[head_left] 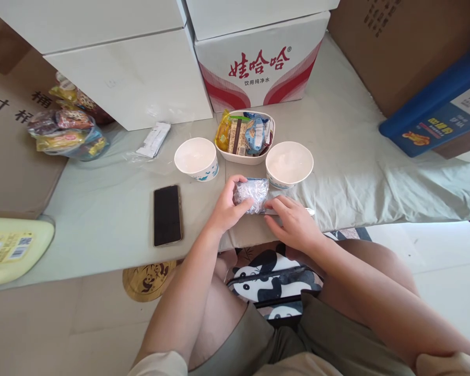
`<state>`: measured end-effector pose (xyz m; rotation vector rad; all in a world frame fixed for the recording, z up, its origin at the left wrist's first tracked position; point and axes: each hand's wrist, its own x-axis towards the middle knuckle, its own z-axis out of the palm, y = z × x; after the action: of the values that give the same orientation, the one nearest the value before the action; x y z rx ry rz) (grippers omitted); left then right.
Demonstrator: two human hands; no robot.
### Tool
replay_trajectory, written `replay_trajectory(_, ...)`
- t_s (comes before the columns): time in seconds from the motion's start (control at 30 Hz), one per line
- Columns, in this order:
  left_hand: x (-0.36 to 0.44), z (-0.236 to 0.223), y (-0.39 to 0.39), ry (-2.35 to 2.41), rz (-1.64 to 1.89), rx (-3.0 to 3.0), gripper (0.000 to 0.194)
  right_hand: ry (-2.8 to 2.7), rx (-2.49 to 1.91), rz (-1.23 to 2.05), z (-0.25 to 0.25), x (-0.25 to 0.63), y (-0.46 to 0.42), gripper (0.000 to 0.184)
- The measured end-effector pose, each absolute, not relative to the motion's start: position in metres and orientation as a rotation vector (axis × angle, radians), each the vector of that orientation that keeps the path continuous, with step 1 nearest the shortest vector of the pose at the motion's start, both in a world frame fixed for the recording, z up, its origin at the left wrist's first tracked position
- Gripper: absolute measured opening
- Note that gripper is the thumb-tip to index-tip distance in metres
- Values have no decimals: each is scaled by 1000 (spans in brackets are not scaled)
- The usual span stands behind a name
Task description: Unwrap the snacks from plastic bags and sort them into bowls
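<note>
My left hand [227, 204] is closed around a small shiny silver wrapped packet [251, 193], holding it just above the cloth-covered surface [113, 219]. My right hand [292, 222] lies beside it, fingers curled over a thin flat thing I cannot make out, by the packet's lower right edge. Just beyond the packet stand two white paper bowls, one on the left [196, 158] and one on the right [289, 164]. Between them sits a white dish of wrapped snacks [245, 137].
A black phone [166, 214] lies face up left of my hands. A bag of snack packets [68, 131] and a torn clear wrapper [153, 140] lie at the back left. White and printed cartons [258, 65] line the back; brown and blue boxes [438, 112] stand at right.
</note>
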<state>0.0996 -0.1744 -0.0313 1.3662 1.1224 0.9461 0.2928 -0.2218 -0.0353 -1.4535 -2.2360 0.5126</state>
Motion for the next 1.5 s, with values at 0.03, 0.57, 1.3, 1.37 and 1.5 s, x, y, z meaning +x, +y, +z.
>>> replay_trajectory(0.03,100,-32,-174,1125,934,1378,42,-2241,-1449,512,-36,293,-222,19)
replay_trajectory(0.57,101,-34,-173,1106,884,1537,42,-2170,-1277,451,-35,298,-219,18)
replay_trajectory(1.3,91,-44,-168,1132,887,1386,36,-1958,-1100,432,-44,287,-207,15)
replay_trajectory(1.37,88,-46,-168,1134,903,1384,38,-1938,-1110,431,-43,286,-206,15)
replay_trajectory(1.5,85,-43,-169,1122,916,1393,38,-1918,-1098,439,-43,284,-206,26)
